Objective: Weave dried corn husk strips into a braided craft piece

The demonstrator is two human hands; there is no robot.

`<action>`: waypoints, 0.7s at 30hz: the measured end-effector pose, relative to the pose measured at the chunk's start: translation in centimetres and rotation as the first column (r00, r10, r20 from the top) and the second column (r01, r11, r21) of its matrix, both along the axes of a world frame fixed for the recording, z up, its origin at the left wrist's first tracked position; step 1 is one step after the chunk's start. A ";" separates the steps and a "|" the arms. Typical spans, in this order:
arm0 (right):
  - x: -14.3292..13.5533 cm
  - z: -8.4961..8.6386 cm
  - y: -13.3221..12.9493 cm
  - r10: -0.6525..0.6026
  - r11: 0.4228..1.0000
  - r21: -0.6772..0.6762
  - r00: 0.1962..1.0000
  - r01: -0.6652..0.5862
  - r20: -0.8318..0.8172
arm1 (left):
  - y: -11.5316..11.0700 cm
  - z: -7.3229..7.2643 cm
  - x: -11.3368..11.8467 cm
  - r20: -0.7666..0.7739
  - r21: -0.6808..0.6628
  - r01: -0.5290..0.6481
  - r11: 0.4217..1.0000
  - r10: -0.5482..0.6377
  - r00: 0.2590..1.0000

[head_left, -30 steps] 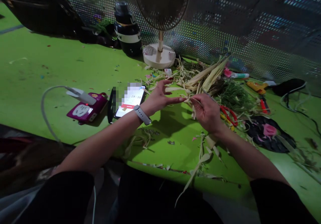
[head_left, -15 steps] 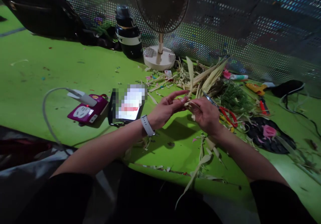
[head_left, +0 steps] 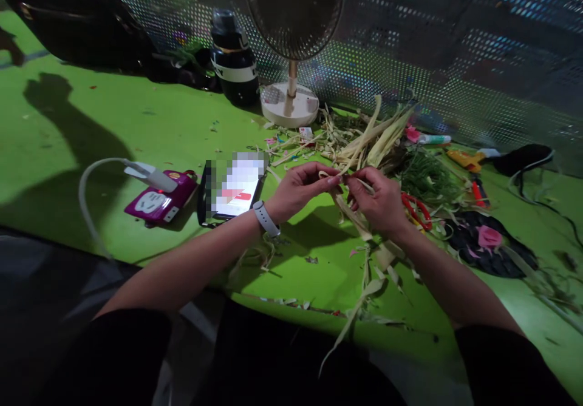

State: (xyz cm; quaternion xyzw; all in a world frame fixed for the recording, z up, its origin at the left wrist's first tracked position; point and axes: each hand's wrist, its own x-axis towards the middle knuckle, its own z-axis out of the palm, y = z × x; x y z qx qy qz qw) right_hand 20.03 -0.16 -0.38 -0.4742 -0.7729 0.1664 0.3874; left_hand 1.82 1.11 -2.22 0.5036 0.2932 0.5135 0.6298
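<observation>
In the head view, my left hand (head_left: 301,189) and my right hand (head_left: 379,204) are close together above the green table, thumbs and fingertips almost meeting. Both pinch a narrow, pale strip of corn husk (head_left: 351,215). One end curves up behind my fingers, and a loose length hangs below, between the hands. My fingers hide just how the strip is folded or joined. Past my hands lies a heap of dry husks (head_left: 390,138). Red-handled scissors (head_left: 416,210) rest beside my right hand, partly hidden.
A lit phone (head_left: 239,190) and a purple power adapter (head_left: 159,203) with a white cable lie left. Behind stand a dark bottle (head_left: 234,69) and a fan (head_left: 290,104). Right are green strands (head_left: 426,178), a yellow glue gun (head_left: 465,159) and a black woven pad (head_left: 510,254). Husk scraps litter the front edge.
My right hand has turned, its fingers now pointing more toward the left fingertips. The husk strip now hangs down between the hands. A large shadow has appeared on the table at left.
</observation>
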 end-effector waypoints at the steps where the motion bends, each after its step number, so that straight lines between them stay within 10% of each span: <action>1: 0.0 0.0 0.1 0.005 1.000 -0.030 1.000 -0.006 -0.025 | 0.0 0.0 -0.1 -0.001 0.001 0.033 0.999 -0.033 0.999; 10: 0.1 -1.0 0.9 -0.039 0.957 -0.288 0.977 -0.024 -0.211 | 1.5 -0.3 -0.9 -0.009 -0.047 -0.104 0.993 0.104 0.995; 17: 0.0 -2.1 1.5 0.046 0.796 -0.554 0.936 -0.245 -0.348 | 2.1 -0.3 -1.2 0.058 -0.030 -0.242 0.970 0.244 0.968; 21: -0.1 -1.3 1.1 0.020 0.852 -0.500 0.966 -0.151 -0.257 | 2.4 -0.4 -1.1 -0.011 0.077 -0.351 0.933 0.352 0.936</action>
